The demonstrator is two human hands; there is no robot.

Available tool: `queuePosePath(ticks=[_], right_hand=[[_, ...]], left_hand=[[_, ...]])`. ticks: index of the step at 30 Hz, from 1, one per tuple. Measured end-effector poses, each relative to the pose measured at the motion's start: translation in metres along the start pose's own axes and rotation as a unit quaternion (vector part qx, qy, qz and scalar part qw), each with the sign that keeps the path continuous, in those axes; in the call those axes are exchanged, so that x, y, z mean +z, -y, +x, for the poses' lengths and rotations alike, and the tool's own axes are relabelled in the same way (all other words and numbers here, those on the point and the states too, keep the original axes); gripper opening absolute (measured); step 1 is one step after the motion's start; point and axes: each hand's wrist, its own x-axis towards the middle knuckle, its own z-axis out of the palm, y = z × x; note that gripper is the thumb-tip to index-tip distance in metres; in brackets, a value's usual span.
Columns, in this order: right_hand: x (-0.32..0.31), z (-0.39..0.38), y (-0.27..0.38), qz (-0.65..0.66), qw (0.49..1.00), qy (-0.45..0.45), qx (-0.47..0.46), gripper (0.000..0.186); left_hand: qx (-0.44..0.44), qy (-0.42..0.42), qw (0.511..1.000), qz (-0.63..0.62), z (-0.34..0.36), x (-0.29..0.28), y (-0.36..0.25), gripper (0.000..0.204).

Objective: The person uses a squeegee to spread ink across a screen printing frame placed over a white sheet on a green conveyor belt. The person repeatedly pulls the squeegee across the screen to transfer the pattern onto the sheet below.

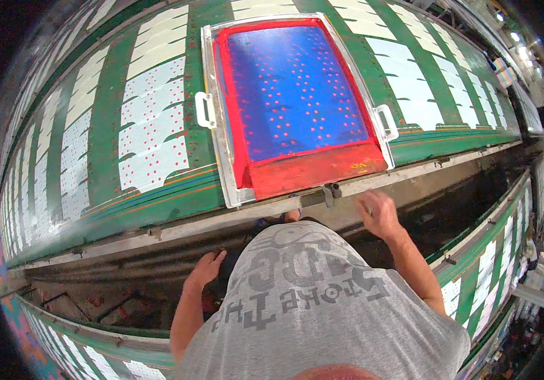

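In front of me a screen printing frame (228,171) lies on the long green table. Its mesh (294,88) is blue with rows of small pink dots, bordered in red. White handles stick out at its left side (205,110) and right side (386,123). My right hand (378,212) is raised over the table's near rail, just below the frame's right corner, fingers curled and nothing visible in them. Low at my left side hangs my left hand (207,267), apart from the table, its fingers loosely extended and partly hidden, with no object seen in it.
White cut fabric pieces with red dots (153,142) lie left of the frame; plain pale pieces (411,95) lie to its right. A metal rail (189,229) with a small clamp (330,193) edges the table. Behind me runs another green table (474,285) with fabric pieces.
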Motion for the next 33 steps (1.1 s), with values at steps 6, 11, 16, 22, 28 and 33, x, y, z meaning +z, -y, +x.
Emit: queuePosePath(ticks=[6,11,16,22,28,33], right_hand=[[-0.008,0.049,-0.014,-0.148,0.984,-0.056,-0.081,0.054],[0.012,0.066,-0.027,-0.139,0.982,-0.001,-0.128,0.066],[0.02,0.076,-0.038,-0.171,0.973,-0.015,-0.154,0.057],[0.007,0.092,-0.041,-0.187,0.963,-0.005,-0.193,0.052],[0.005,0.136,-0.003,-0.168,0.969,-0.023,-0.182,0.046],[0.008,0.167,0.016,-0.207,0.966,0.112,-0.111,0.04]], left_hand=[[0.178,-0.033,0.982,0.049,-0.022,-0.09,-0.124,0.034],[0.309,-0.245,0.915,-0.084,0.052,-0.131,-0.176,0.028],[0.231,-0.497,0.797,-0.253,0.195,-0.147,-0.204,0.035],[0.122,-0.496,0.824,-0.243,0.256,-0.158,-0.229,0.034],[0.077,-0.573,0.785,-0.223,0.252,-0.143,-0.254,0.031],[0.098,-0.578,0.783,-0.207,0.247,-0.141,-0.256,0.034]])
